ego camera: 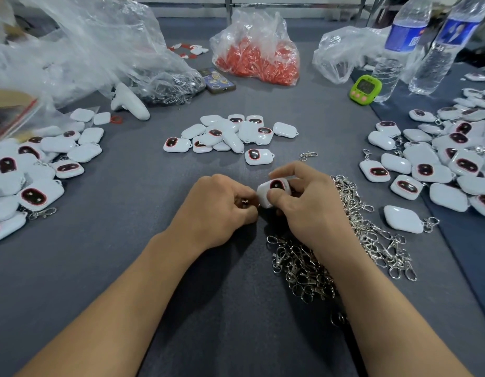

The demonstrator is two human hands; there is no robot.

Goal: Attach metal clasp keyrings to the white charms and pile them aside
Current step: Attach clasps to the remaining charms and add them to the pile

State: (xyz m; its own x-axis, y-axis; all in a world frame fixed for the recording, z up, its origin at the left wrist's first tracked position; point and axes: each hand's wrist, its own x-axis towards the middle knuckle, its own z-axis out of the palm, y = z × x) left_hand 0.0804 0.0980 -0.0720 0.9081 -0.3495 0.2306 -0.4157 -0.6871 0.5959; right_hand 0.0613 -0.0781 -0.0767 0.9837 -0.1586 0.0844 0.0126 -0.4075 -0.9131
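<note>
Head view, clasp [245, 203] mostly hidden, charm [274, 186] half covered

Grey worktop [86, 254] carries a left charm pile [31, 170], centre charm pile [227, 133], right charm pile [440, 159], metal clasp heap [372, 235] lower right, red-filled bag [257, 58] upper centre, green timer [365, 89] upper right.

Head-worn wide-angle view looks forward and down, close over the table [99, 254].

Left grip [218, 210], right grip [304, 206], both curled.
</note>
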